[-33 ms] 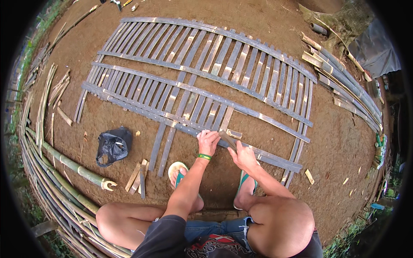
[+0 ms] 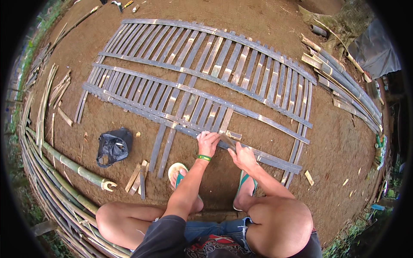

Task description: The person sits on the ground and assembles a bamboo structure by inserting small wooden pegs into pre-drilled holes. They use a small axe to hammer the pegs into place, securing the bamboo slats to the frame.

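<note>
My left hand (image 2: 207,143), a green band at its wrist, rests on the near rail of a bamboo slat panel (image 2: 195,130). Its fingers are drawn together there, and anything between them is hidden. Close beside it, my right hand (image 2: 244,157) is closed around a short brown bar-shaped piece (image 2: 227,140), whose exact kind I cannot make out. The upper end of that piece lies over the near rail, by the left fingertips. A pale slat (image 2: 226,121) meets the rail just beyond both hands, with a short bamboo offcut (image 2: 233,135) beside it.
Left of my feet are a black plastic bag (image 2: 114,146) and several bamboo pieces (image 2: 138,178). Long bamboo poles (image 2: 64,180) line the left side; split bamboo (image 2: 344,86) lies at the right. A second slatted section (image 2: 206,60) lies beyond, on bare earth.
</note>
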`<state>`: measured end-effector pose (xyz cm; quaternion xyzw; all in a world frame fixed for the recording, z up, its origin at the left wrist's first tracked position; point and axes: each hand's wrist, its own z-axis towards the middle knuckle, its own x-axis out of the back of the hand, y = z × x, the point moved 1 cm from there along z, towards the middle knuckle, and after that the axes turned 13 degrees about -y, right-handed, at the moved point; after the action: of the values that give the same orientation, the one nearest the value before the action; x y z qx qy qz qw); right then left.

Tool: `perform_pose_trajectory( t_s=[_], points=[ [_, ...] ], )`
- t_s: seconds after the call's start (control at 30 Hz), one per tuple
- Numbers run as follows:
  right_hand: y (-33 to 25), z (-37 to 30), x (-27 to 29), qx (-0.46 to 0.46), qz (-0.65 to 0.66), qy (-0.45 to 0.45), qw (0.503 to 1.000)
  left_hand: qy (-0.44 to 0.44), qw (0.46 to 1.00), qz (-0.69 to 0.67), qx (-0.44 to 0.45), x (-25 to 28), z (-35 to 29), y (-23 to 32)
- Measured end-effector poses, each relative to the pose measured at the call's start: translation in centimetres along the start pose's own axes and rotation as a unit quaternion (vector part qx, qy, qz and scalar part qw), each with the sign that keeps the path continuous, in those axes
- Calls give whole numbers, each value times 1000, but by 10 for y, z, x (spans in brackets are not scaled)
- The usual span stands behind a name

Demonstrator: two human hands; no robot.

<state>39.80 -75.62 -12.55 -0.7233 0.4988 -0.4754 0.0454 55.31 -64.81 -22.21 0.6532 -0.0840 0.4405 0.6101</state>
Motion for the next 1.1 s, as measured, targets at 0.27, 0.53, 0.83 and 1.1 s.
perform_pose_trajectory(
  t_s=[0.27,0.53,0.83,1.1],
  points=[
    [22,-11,10,19,37,10,999,-18,999,29,-6,16,3,5],
    [29,-19,18,20,15,-8,1000,-155,943,261,134,48,7,-33],
    [15,-9,9,119,13,34,992,-196,930,266,160,45,10,-31],
    [-14,-11,36,114,47,45,991,-215,920,274,180,51,6,-31]
  ],
)
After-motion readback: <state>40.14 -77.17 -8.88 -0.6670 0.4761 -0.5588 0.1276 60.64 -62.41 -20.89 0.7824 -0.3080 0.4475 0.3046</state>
